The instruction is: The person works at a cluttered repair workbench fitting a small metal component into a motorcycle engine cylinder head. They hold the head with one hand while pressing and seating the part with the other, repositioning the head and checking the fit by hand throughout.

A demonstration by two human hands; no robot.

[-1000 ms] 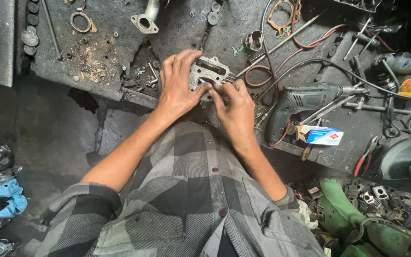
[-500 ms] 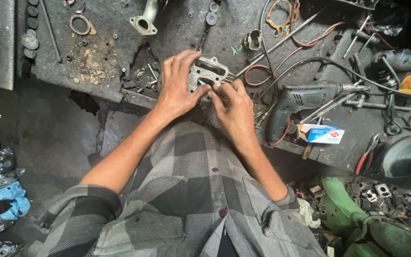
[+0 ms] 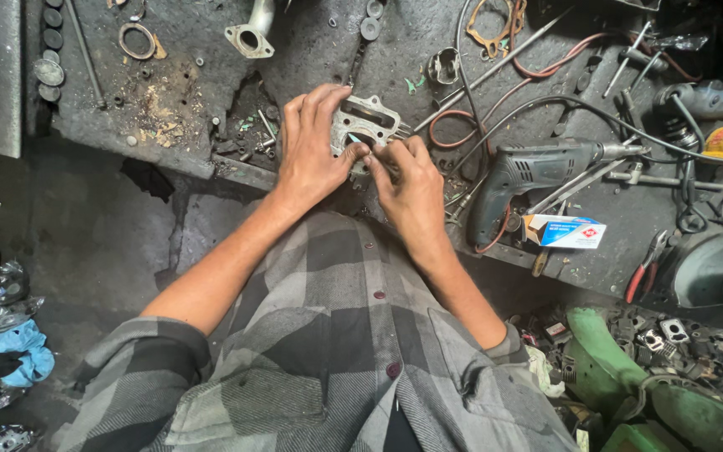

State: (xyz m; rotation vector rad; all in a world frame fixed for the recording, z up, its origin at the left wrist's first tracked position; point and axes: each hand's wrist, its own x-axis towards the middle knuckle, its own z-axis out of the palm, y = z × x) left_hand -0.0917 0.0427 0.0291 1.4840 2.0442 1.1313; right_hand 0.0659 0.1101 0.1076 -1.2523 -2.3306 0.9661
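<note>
Engine cylinder block [image 3: 367,120], grey metal, pinned flat on grimy workbench [image 3: 169,92] at twelve o'clock. Left hand [image 3: 311,151] spread, clamping its edge to steady it; right hand [image 3: 410,180] pinching something small at its bore. One electric drill [image 3: 537,172] at three o'clock.

— How many hands are at work?
— Two: the left hand [image 3: 311,155] and the right hand [image 3: 412,188], both on one metal engine cylinder [image 3: 367,117].
— Power tools on the tabletop [image 3: 186,59]?
— One grey electric drill [image 3: 533,172].
— Pliers?
— One pair of red-handled pliers [image 3: 644,266].
— Boxes?
— One small white and blue box [image 3: 564,232].
— Anything round?
— One ring gasket [image 3: 137,40], and a column of four dark discs [image 3: 50,46] at the left edge.
</note>
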